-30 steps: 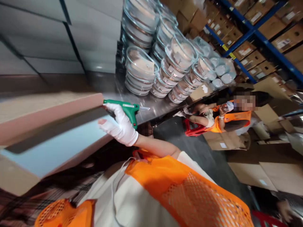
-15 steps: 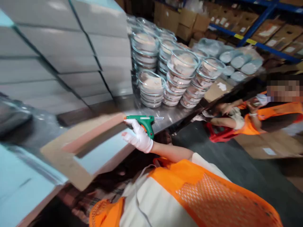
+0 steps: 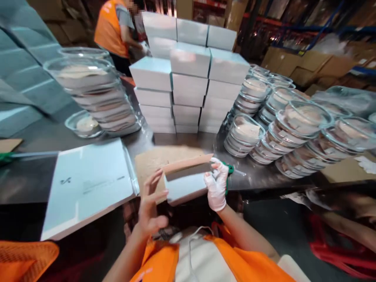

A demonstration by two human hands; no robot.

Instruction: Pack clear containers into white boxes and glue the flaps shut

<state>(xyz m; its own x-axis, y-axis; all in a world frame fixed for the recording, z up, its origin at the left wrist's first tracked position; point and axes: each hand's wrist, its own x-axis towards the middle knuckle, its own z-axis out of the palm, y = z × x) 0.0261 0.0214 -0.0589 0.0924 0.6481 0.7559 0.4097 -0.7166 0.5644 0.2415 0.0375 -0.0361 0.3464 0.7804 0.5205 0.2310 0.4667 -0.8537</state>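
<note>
1. The flat box sits at the tabletop edge, between both hands.
2. Left hand steadies its end, grip loose and open.
3. Gloved right hand holds box and green tool; best keep the box level.

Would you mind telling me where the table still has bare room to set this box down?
Bare steel table lies left of the flat carton, and a strip before the box stack. Right of it, bowl stacks crowd the surface.
</note>
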